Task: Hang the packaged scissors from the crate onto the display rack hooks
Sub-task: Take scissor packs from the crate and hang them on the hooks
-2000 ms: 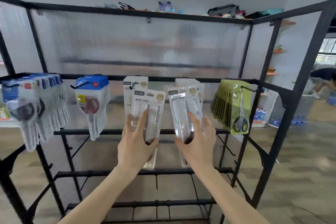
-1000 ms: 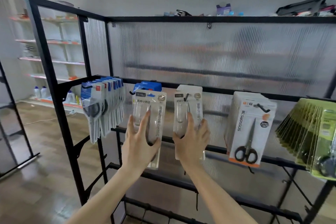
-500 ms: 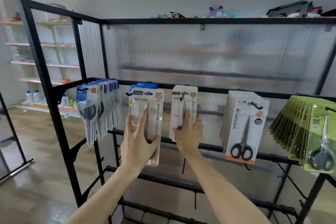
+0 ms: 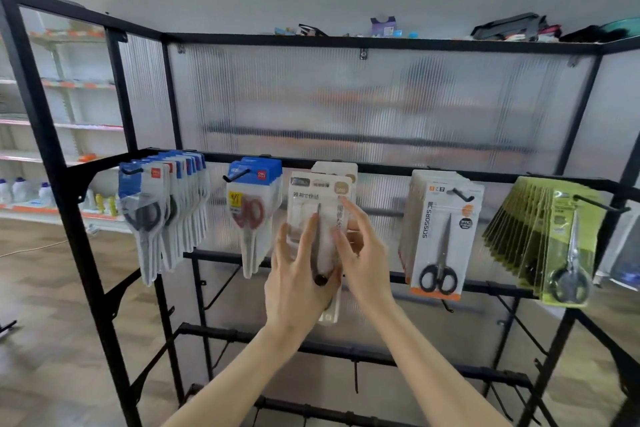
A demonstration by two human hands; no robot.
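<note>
My left hand (image 4: 298, 284) grips a white scissors pack (image 4: 318, 194) from below, holding it up in front of the black display rack (image 4: 381, 168). My right hand (image 4: 360, 253) touches the same pack on its right side, fingers lightly bent against it. Just behind it another white pack (image 4: 341, 168) hangs on a hook. The pack I hold sits between the blue-topped red-handled scissors (image 4: 252, 204) and the white-orange scissors stack (image 4: 440, 236). No crate is in view.
A row of blue-carded scissors (image 4: 159, 211) hangs at the left and a green-carded stack (image 4: 554, 239) at the right. Bare black bars (image 4: 346, 354) run below. Clutter lies on the rack's top. Store shelves (image 4: 52, 156) stand at the far left.
My right hand has left the pack hanging on the hook and moved left onto the pack in my left hand. That pack has shifted right, in front of the hung one.
</note>
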